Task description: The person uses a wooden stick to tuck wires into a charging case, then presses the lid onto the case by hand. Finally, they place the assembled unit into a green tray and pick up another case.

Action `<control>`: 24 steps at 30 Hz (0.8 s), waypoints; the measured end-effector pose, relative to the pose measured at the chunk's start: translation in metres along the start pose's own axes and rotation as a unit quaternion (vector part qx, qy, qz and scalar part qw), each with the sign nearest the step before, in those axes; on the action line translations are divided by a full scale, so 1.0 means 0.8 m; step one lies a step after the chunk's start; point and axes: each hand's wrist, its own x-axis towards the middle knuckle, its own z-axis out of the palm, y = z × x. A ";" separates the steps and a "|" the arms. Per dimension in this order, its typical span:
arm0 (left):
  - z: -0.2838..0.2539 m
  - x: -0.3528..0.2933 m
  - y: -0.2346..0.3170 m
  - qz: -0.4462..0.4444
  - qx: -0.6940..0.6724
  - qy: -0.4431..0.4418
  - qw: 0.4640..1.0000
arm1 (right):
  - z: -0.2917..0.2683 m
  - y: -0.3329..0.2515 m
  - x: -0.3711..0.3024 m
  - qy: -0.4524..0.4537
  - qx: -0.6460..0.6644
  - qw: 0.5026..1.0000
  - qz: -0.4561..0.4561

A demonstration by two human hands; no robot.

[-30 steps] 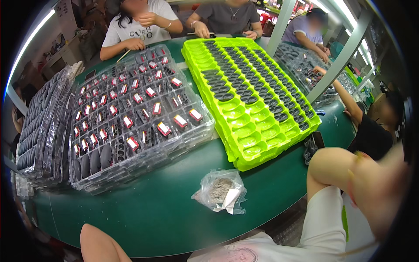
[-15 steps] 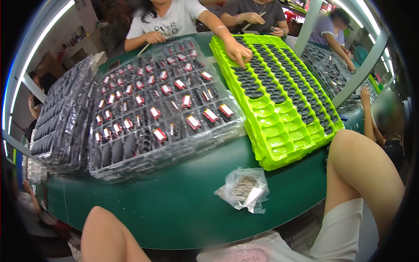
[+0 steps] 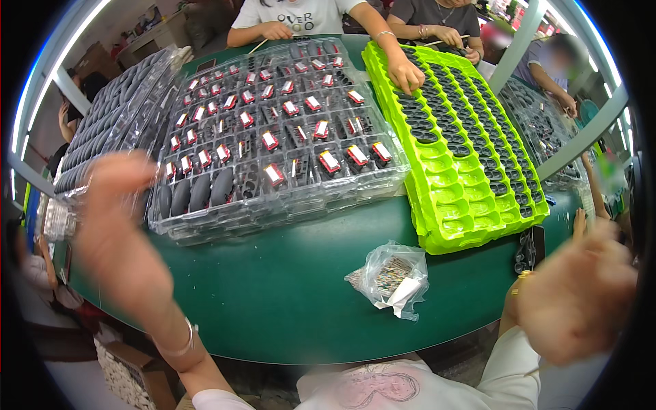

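Observation:
My left hand (image 3: 123, 239) is raised at the left, in front of the stacked clear trays and blurred by motion. A bracelet circles that wrist. My right hand (image 3: 581, 294) is raised at the right, beyond the table edge, also smeared. Whether either hand is open or closed does not show. Between them on the green table (image 3: 273, 294) lies a clear plastic bag (image 3: 393, 279) of small thin metallic pieces with a white slip. Behind it, a clear compartment tray (image 3: 287, 188) holds red-and-white blocks and dark oval shells. A lime-green tray (image 3: 447, 240) carries rows of black oval parts.
Stacked clear trays of dark shells (image 3: 113, 113) stand at the far left. Across the table, a person's hand (image 3: 406, 74) reaches onto the lime-green tray. Another person (image 3: 437, 27) holds a thin stick. A slanted metal post (image 3: 516, 51) rises at the right.
Both my hands have come into view, raised and moving; before, only my bent arms showed. The view has shifted, so the trays and bag sit slightly higher and further right.

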 end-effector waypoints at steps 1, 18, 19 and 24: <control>0.045 -0.003 -0.012 -0.148 0.086 -0.038 0.984 | 0.011 0.023 -0.030 -0.048 -0.016 0.993 0.106; 0.118 -0.069 -0.035 -0.012 0.281 -0.057 0.958 | 0.038 0.061 -0.177 -0.289 -0.054 0.913 0.282; 0.122 -0.069 -0.012 0.030 0.265 -0.067 0.962 | 0.049 0.056 -0.170 -0.243 -0.005 0.895 0.374; 0.172 -0.088 0.046 0.180 0.233 -0.106 0.950 | 0.073 0.058 -0.148 -0.002 0.177 0.812 0.556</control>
